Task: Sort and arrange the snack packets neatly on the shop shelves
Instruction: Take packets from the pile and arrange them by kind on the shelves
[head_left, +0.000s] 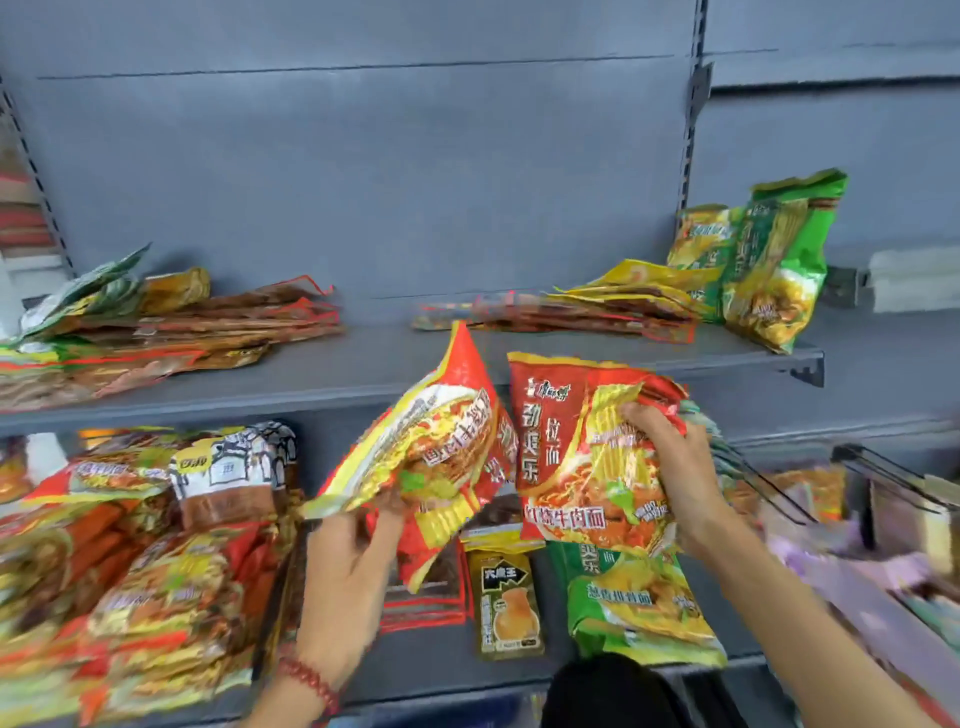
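Presumably for label comparison before sorting, the left hand (353, 564) pinches one red noodle packet (441, 452) by its 7 o'clock corner while the right hand (670, 467) grips, fingers curled, a second red packet (561, 457) at its 3 o'clock edge, both before the upper shelf (363, 361); blurred packets (702, 423) behind it cannot be counted.

Glossy crinkled plastic packets (582, 452); matt metal shelf (363, 364)

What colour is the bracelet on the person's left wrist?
Dark red beads; the bracelet shows best in the head view, the only one here.
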